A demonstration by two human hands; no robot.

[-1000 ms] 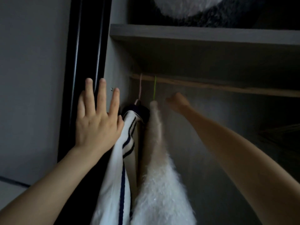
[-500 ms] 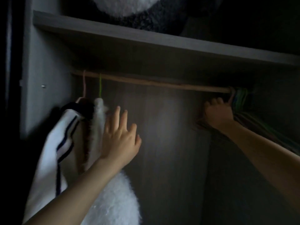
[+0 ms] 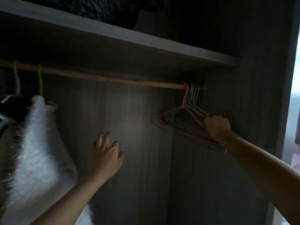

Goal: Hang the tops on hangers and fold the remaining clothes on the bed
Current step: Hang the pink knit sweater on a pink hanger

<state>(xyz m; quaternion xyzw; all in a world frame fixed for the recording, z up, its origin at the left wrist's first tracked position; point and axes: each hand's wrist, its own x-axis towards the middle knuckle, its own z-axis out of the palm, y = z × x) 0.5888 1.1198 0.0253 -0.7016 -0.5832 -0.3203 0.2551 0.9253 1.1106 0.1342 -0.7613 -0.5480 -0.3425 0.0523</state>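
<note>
1. A wooden rail (image 3: pixel 113 80) runs across the upper half of the frame, under a grey shelf (image 3: pixel 146 42), inside a dim wardrobe.
2. At the right end of the rail hangs a tight bunch of empty hangers (image 3: pixel 192 95), pink, blue and green, their hooks pressed together.
3. The right hand (image 3: pixel 217 125), right of centre, is curled into a fist round the near shoulder of the bunch. It seems to grip the pink front hanger, but the light is too poor to tell how many wires it holds.
4. The left hand (image 3: pixel 105 157), lower centre, is raised in front of the wardrobe's back panel (image 3: pixel 138 176) with its fingers loosely spread. It holds nothing and is apart from the clothes to its left.
5. At the left of the frame a fluffy white top (image 3: pixel 37 143) hangs from a green hanger (image 3: pixel 40 83) on the rail.
6. Just beside it, at the far left edge, a dark-collared top (image 3: pixel 13 106) with white fabric below hangs from a pink hanger (image 3: pixel 17 78), and the two tops touch.
7. Something dark and furry (image 3: pixel 97 8) lies on the shelf at the top of the frame.
8. Daylight shows in a bright strip down the right edge.
</note>
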